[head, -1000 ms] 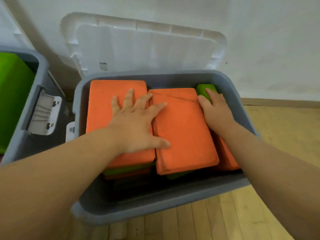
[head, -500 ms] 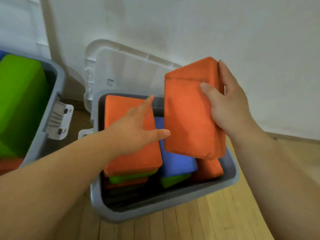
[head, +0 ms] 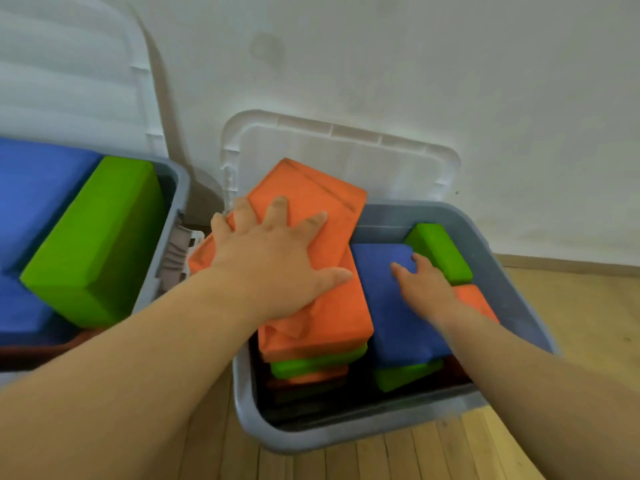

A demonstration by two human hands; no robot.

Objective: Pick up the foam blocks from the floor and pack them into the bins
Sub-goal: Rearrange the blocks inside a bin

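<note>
The grey bin on the right holds stacked foam blocks. My left hand lies flat, fingers spread, on an orange block that sits skewed across another orange block and pokes over the bin's left rim. My right hand rests on a blue block, its fingertips at the gap beside an upright green block. Another orange block shows under my right wrist. Green and orange layers lie below.
A second grey bin at the left holds a large green block and blue blocks. White lids lean on the wall behind both bins. Wooden floor lies to the right and in front.
My right hand let go of the orange block it had lifted; that block now lies skewed on the left stack under my left hand. My right hand dropped onto the uncovered blue block.
</note>
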